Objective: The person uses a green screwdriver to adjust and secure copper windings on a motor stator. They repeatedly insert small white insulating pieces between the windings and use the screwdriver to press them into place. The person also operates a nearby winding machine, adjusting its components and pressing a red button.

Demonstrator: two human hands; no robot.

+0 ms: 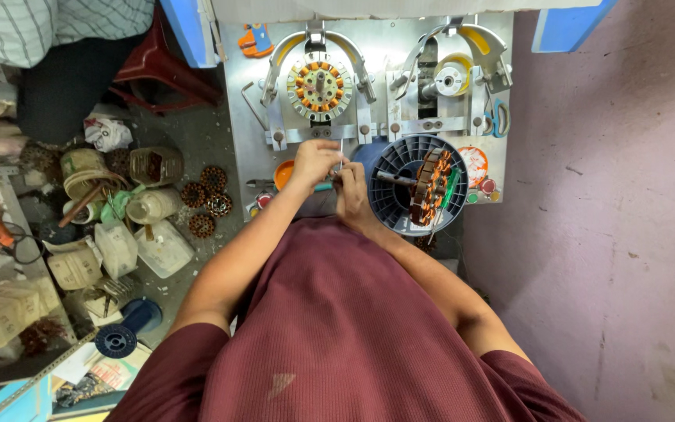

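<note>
My left hand (pixel 313 162) and my right hand (pixel 351 187) meet in front of a metal winding machine (pixel 369 117). The left hand pinches a thin metal needle-like tool (pixel 341 151) that points up; a green handle (pixel 323 187) shows just below it. The right hand's fingers are closed close beside it, and what they grip is hidden. A wound stator (pixel 319 86) with orange coils sits clamped on the machine's left station. Right of my hands a dark plastic spool (pixel 400 195) carries another copper-wound stator (pixel 431 186) on its rod.
An orange cup (pixel 283 173) sits by my left hand. Scissors (pixel 498 119) hang at the machine's right. The floor to the left holds plastic jugs (pixel 162 246), several loose stator cores (pixel 205 203), a blue spool (pixel 126 332). A seated person (pixel 64 47) is at the upper left.
</note>
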